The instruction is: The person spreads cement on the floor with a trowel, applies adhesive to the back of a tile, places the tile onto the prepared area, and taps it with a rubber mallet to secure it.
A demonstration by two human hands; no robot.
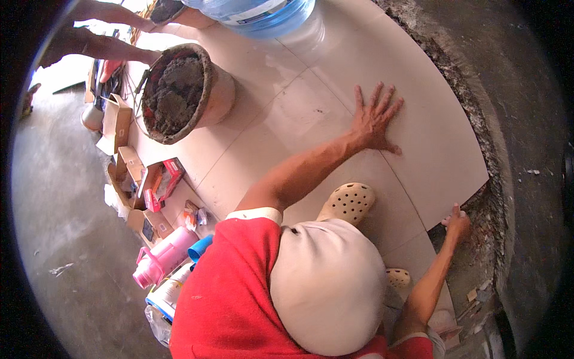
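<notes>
My left hand lies spread out on a large pale floor tile, with its fingers apart. My right hand is at that tile's lower corner, beside the rough broken edge, with its fingers bent closed; what they hold, if anything, I cannot make out. Below my left hand, a beige perforated clog stands on the tiles, and a second clog shows farther down. My red-sleeved shirt and pale-covered knee fill the lower middle.
A bucket of grey mortar stands upper left, near another person's hands. A blue water jug is at the top. Open cardboard boxes, a pink flask and blue cups line the left. Dark concrete runs along the right.
</notes>
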